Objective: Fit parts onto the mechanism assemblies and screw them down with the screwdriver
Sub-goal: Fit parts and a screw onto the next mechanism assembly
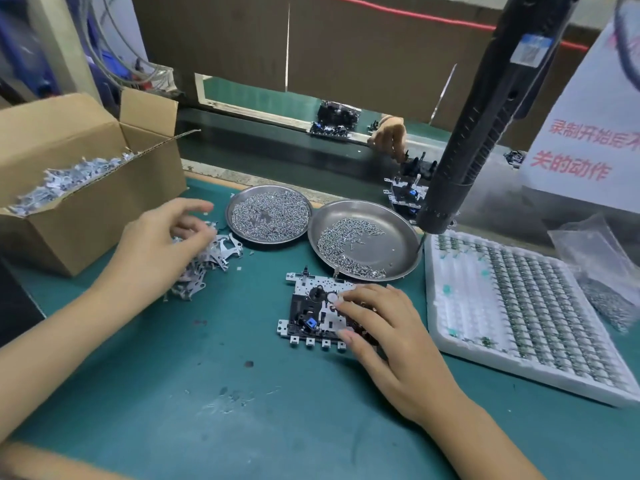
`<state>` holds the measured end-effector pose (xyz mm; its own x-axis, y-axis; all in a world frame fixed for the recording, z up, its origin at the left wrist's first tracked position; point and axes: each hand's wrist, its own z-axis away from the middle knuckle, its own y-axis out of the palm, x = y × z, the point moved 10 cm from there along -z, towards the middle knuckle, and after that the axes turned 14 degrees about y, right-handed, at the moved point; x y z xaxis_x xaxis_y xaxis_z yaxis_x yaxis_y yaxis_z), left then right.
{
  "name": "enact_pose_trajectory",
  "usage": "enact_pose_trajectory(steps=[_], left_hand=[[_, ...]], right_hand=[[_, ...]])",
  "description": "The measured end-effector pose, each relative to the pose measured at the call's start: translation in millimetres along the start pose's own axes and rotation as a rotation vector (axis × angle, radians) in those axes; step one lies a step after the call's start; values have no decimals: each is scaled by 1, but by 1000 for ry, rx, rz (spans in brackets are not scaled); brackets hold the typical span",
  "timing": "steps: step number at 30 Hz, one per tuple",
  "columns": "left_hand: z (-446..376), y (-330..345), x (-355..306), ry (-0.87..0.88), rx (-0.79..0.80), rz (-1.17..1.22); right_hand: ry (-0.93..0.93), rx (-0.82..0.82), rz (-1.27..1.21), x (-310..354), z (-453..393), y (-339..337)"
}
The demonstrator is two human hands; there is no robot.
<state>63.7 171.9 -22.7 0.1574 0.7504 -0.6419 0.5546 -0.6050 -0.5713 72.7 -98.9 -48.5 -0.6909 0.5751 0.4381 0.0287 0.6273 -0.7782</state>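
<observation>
A mechanism assembly (313, 311), a metal plate with black parts and a blue piece, lies on the green mat in the middle. My right hand (391, 337) rests on its right half, fingertips pressing a small part onto the plate. My left hand (162, 237) hovers over a loose pile of grey stamped metal parts (211, 261) at the left, its fingers loosely curled; whether it pinches a part is hidden by blur. The black electric screwdriver (485, 116) hangs from above at the right, with no hand on it.
Two steel dishes of screws (270, 213) (363, 237) sit behind the assembly. A cardboard box of metal parts (62, 174) stands at the left. A white tray of small components (526, 306) lies at the right. Another person's hand (389, 135) reaches over the conveyor behind, near further assemblies (407, 192).
</observation>
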Motion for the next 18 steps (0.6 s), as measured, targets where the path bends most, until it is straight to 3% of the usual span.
enact_pose_trajectory(steps=[4, 7, 13, 18], left_hand=[[12, 11, -51, 206, -30, 126], [20, 32, -77, 257, -21, 285], [43, 94, -135, 618, 264, 436], [43, 99, -124, 584, 249, 451]], right_hand=[[84, -151, -230, -5, 0, -18], [139, -198, -346, -8, -1, -22], [302, -8, -670, -20, -7, -8], [331, 23, -661, -22, -8, -6]])
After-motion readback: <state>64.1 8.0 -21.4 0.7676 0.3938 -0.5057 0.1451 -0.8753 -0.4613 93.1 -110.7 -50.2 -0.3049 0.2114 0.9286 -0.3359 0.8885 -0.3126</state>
